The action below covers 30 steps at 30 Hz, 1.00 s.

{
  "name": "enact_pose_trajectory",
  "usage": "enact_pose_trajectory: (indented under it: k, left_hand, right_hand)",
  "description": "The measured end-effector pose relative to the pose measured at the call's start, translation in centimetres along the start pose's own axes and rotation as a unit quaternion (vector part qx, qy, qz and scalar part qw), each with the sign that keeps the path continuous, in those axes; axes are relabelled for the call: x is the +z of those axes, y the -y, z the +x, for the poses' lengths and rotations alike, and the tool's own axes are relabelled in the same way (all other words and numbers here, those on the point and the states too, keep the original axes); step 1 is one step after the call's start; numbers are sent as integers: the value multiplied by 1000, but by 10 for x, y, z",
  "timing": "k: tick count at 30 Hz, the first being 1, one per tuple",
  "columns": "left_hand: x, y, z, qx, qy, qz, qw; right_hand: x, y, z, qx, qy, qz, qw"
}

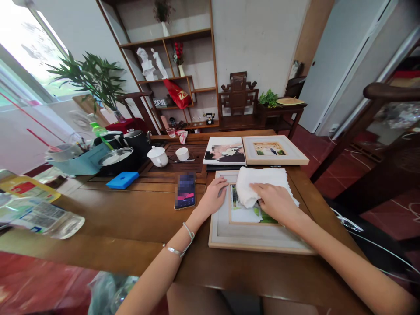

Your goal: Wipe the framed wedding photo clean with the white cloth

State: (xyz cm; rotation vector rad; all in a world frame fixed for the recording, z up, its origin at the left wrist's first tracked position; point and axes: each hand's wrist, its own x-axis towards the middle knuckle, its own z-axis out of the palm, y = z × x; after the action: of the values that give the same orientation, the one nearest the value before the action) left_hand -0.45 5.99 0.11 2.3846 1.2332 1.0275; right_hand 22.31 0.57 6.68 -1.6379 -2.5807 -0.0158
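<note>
Your right hand (274, 200) presses the soft white cloth (271, 177), pinch unclear. Left of it, your unclenched left hand (214, 197) touches the pale rectangular picture frame (249, 235).

- Right in front of me on the table (147, 214), here's the near picture frame (236, 236), cloth (272, 178) on top, right hand (275, 200) over the cloth.
- Left hand (214, 195) on that frame's left border.
- Just behind, I've got the photo panel (226, 144) left, far picture frame (249, 153) right.
- Over left, smartphone (186, 190); behind it, teapot (157, 157) and cup (182, 154) on the tea tray (169, 169).
</note>
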Motion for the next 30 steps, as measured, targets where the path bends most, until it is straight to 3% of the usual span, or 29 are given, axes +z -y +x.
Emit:
enact_pose_trajectory:
  k: [4,7,12,19,24,28,30]
  left_hand:
    - [0,0,0,-1,-9,-1,1000]
    - [0,-1,0,2,-9,-4,1000]
    - [-1,-1,1,-1,2,-11,1000]
    - [-2,0,1,1,4,-21,1000]
    - [-2,-2,1,-5,1,-6,1000]
    - [-2,-2,1,-1,1,-4,1000]
    - [-1,-1,0,3,-2,-4,1000]
  right_hand:
    - [6,-8,-3,-78,-1,54,995]
    - [-5,-4,-16,-114,42,118,985]
    - [-24,13,-39,-220,130,266,929]
    - [3,-1,-36,-203,37,234,950]
    - [18,-23,-20,-85,-55,88,991]
    - [25,-36,-9,-20,-138,-7,990]
    - [28,-35,-6,-22,-143,-23,989]
